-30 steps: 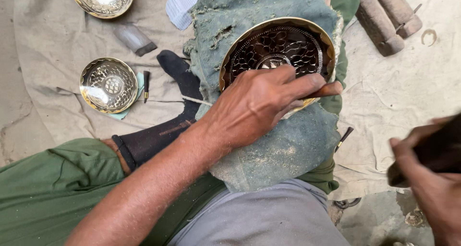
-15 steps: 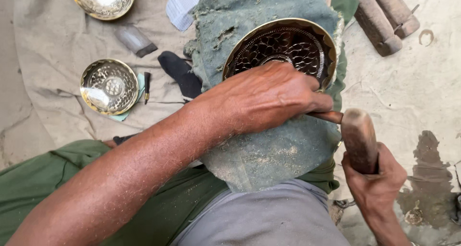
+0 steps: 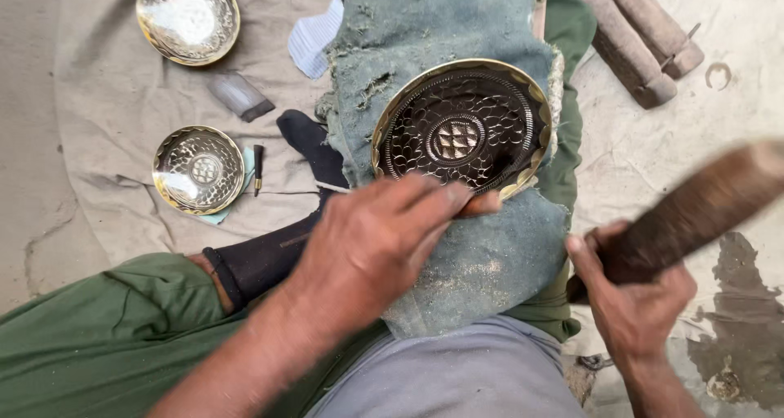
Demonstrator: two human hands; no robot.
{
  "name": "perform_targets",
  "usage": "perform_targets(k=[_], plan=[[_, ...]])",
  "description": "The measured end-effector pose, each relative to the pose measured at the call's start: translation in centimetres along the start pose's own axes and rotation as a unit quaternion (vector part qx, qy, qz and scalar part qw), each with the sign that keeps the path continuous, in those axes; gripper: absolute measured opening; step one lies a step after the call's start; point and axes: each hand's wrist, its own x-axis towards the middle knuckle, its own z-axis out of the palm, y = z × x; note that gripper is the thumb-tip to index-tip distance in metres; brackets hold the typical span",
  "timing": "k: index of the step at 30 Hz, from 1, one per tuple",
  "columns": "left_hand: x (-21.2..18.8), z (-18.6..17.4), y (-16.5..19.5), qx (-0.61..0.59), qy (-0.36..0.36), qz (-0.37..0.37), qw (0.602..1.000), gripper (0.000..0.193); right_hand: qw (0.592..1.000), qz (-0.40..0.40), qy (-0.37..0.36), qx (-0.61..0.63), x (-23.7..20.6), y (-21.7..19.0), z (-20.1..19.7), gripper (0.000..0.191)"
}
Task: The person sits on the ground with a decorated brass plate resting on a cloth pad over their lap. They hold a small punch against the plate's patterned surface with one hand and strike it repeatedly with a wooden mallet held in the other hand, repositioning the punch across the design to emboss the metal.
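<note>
Nearest me, at the bottom of the frame, I see my grey shirt (image 3: pixel 457 381) and a green trouser leg (image 3: pixel 90 336) running to the lower left. My left hand (image 3: pixel 371 242) sits at centre, fingers drawn narrow and pressed against the lower rim of the engraved brass plate (image 3: pixel 459 128); whether they pinch a small tool there I cannot tell. My right hand (image 3: pixel 633 304), at lower right, is wrapped around a wooden mallet (image 3: pixel 694 210), which is raised and blurred, angling toward the right edge, apart from the plate.

The plate rests tilted on a worn blue-green cloth pad (image 3: pixel 441 51) draped over my lap, at centre and slightly above. Left of the pad a black sock (image 3: pixel 278 251) shows.

Further out, at mid left, a small brass bowl (image 3: pixel 198 169) lies on the beige ground sheet (image 3: pixel 106 100), with a short dark punch (image 3: pixel 258 166) just beside it. At upper left lies a second brass bowl (image 3: pixel 188 18), and near it a folded white cloth (image 3: pixel 317 36). At upper right, two wooden sticks (image 3: pixel 637 34) lie side by side.
</note>
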Motion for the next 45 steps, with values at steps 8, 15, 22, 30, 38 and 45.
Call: perform_targets(k=[8, 15, 22, 30, 38, 45], plan=[[-3.4, 3.5, 3.4, 0.213, 0.005, -0.013, 0.977, 0.037, 0.976, -0.183, -0.082, -0.081, 7.4, -7.7, 3.1, 0.037], [-3.2, 3.6, 3.9, 0.239, 0.072, 0.016, 0.968, 0.035, 0.950, -0.210, -0.125, -0.197, 10.2, -10.6, 1.7, 0.041], [-2.0, 3.4, 3.9, 0.271, -0.010, 0.013, 0.962, 0.035, 0.941, -0.262, -0.119, -0.179, 10.3, -8.8, 1.2, 0.046], [1.6, 2.3, 0.4, -0.076, 0.055, -0.038, 0.995, 0.039, 0.985, 0.077, -0.142, -0.054, 8.1, -7.2, -2.0, 0.031], [5.4, 3.8, -2.2, -0.069, -0.027, 0.051, 0.996, 0.043, 0.984, 0.097, -0.141, 0.054, 3.8, -5.0, -5.8, 0.033], [6.9, 3.3, -3.2, -0.072, -0.075, 0.117, 0.988, 0.046, 0.960, 0.029, -0.066, -0.271, 2.7, -2.3, -6.0, 0.023]])
